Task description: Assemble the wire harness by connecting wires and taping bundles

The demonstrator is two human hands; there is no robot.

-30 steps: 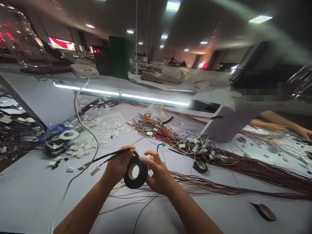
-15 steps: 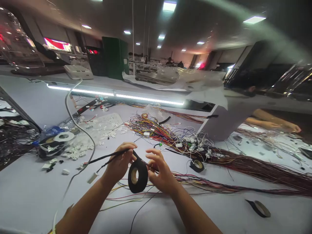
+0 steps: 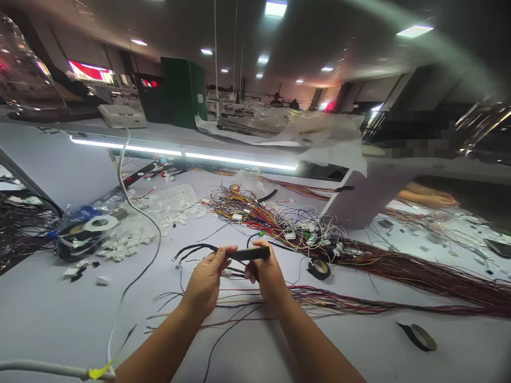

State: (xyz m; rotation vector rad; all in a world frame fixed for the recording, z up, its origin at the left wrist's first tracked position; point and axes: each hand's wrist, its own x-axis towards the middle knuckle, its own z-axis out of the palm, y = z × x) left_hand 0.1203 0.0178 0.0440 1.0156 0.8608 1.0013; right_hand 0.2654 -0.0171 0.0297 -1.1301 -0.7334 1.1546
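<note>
My left hand [image 3: 208, 276] pinches a black-wrapped wire harness [image 3: 199, 247] whose loose ends reach out to the left. My right hand [image 3: 268, 274] is closed on a roll of black tape [image 3: 251, 253], seen edge-on between the two hands. Dark wire strands pass beneath the roll from one hand to the other. My right fingertips are curled and partly hidden behind the roll. Below the hands, a bundle of thin coloured wires [image 3: 327, 300] lies across the white table.
A thick heap of wires [image 3: 275, 221] with connectors runs off to the right. Other tape rolls lie at the right, one near the heap [image 3: 319, 268], another nearer me [image 3: 417, 336]. White connectors [image 3: 120, 247] are scattered left, beside a white cable [image 3: 154, 250]. A co-worker's hands [image 3: 435, 199] show beyond the partition.
The tape roll has turned from hanging face-on to lying edge-on, higher up. My right hand has gone from spread fingers to gripping it. The harness's left end has swung.
</note>
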